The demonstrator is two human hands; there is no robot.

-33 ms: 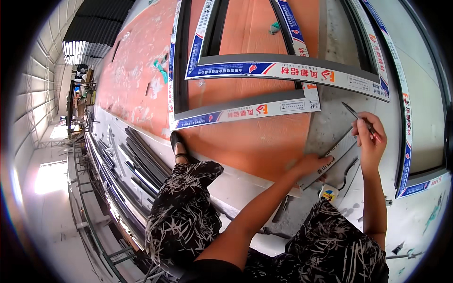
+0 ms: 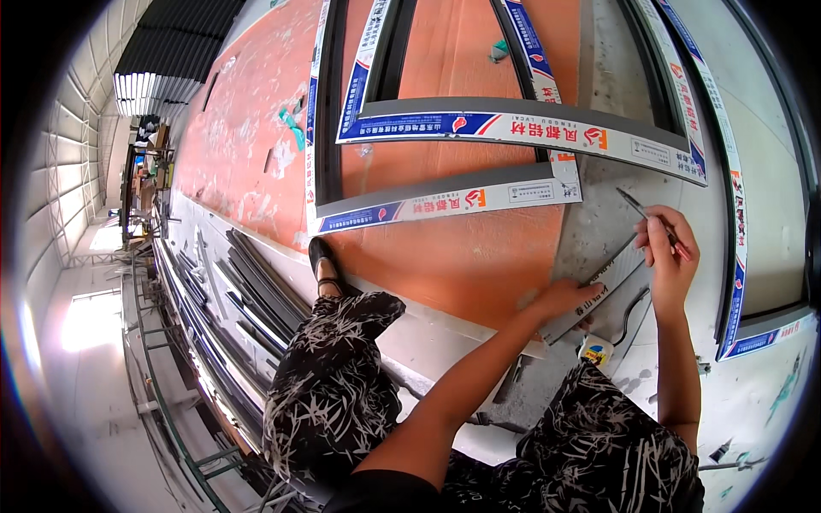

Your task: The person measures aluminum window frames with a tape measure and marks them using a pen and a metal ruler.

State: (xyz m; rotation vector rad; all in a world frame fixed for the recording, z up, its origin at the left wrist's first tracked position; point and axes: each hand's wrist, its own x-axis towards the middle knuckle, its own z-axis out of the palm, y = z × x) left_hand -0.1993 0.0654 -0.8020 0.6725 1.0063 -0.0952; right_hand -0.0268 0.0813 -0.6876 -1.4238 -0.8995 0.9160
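My left hand (image 2: 568, 299) is closed round a narrow grey-and-white aluminium profile (image 2: 590, 303) with printed film on it. The strip runs slantwise from the lower left up toward my other hand. Between the fingers of my right hand (image 2: 671, 248) is a slim pointed tool (image 2: 631, 202) with a dark metal tip and a bit of red at the back end; its exact kind is unclear. The tip points up and left, above the strip's far end. Beside the strip, near my knee, lie a small white-and-yellow item (image 2: 595, 350) and a dark curved piece (image 2: 631, 315).
Film-covered window frames (image 2: 445, 209) lie overlapping on an orange sheet (image 2: 248, 111) ahead of me. Another frame with glass (image 2: 737, 256) lies at the right. Long dark profiles (image 2: 256, 278) are stacked at the left beside a green metal rack (image 2: 175, 419).
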